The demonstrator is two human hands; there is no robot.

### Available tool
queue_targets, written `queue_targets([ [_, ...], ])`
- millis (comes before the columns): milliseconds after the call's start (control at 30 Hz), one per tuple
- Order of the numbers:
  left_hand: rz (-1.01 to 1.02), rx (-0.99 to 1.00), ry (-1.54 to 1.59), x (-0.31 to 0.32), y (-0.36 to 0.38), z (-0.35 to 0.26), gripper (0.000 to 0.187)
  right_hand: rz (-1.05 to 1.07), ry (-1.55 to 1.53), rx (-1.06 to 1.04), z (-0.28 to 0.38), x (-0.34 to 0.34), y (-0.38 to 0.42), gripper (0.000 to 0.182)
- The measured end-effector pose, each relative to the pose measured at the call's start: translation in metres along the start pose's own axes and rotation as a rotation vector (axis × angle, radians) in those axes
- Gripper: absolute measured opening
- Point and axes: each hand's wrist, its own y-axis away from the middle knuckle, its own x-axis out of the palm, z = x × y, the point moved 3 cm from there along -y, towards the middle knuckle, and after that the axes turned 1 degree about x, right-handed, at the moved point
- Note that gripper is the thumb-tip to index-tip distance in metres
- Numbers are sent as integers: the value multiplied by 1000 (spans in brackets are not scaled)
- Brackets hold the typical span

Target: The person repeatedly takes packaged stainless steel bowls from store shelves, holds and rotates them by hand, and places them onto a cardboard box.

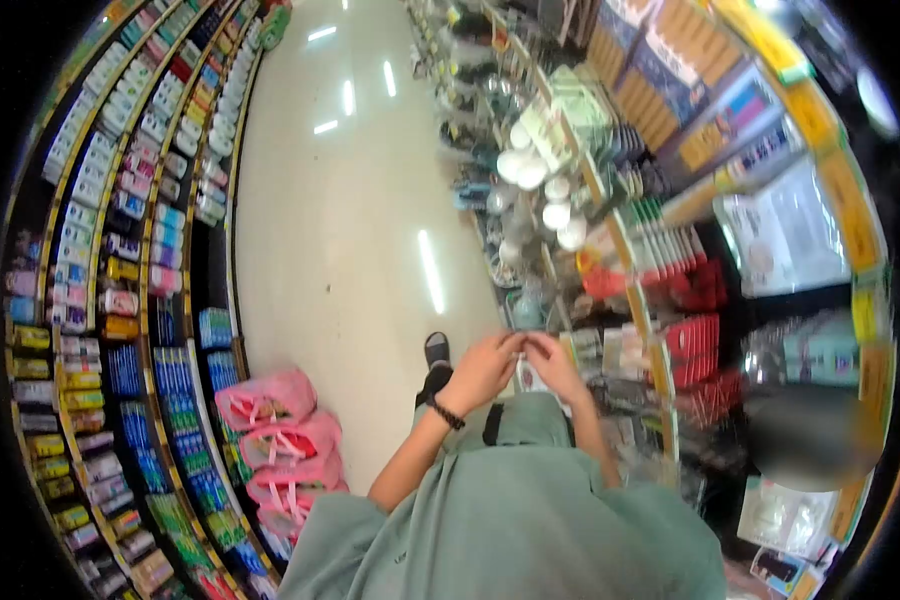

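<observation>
My left hand (480,378), with a dark beaded bracelet (449,413) on its wrist, is in front of my green shirt (530,510). Its fingers are bent and meet the fingertips of my right hand (558,368). Both hands are closed in a pinch close together; whatever is between the fingertips is too small to make out. A pale patch shows just below the joined fingers. The packaged goods on the right shelf (625,350) are nearest to my right hand.
Shelves of bottles and boxes (140,250) line the left side. Pink bundled packs (280,440) stand on the floor at their foot. The shiny aisle floor (340,220) runs ahead. White rounded items (530,168) hang on the right, and my sandaled foot (437,348) shows below.
</observation>
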Motion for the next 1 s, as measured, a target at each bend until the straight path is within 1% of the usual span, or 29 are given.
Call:
queue_targets([
  [33,34,-21,-20,-9,-9,13,46,-7,26,36,4,3,-16,26],
  [133,10,-30,58,-40,-32,53,49,26,45,29,-1,18,-80,23],
  [167,-17,4,53,-54,-39,72,48,31,63,20,-5,28,-104,23],
  [267,-10,-12,-23,-117,-69,118,46,73,62,-37,7,65,-181,23],
  [367,-70,-30,-58,-190,-85,165,42,90,239,-23,65,107,-254,22],
  [400,-142,-55,-27,-219,-89,175,36,87,245,-34,80,123,-279,22],
  [500,-274,-176,-32,-287,-102,217,30,210,100,-87,126,164,-354,23],
  [567,-312,-176,-49,-321,-120,247,28,210,83,-148,153,185,-397,24],
  [600,-323,-178,-58,-334,-127,256,27,208,69,-174,167,192,-413,25],
  [700,-282,-127,-47,-382,-168,260,27,163,-104,-214,205,203,-456,26],
  [767,-286,-24,-46,-410,-200,264,28,139,-185,-233,224,204,-482,27],
  [900,-269,99,-39,-461,-278,270,29,80,-319,-249,266,187,-533,28],
  [1000,-261,144,114,-494,-338,269,31,15,-375,-300,288,165,-572,31],
])
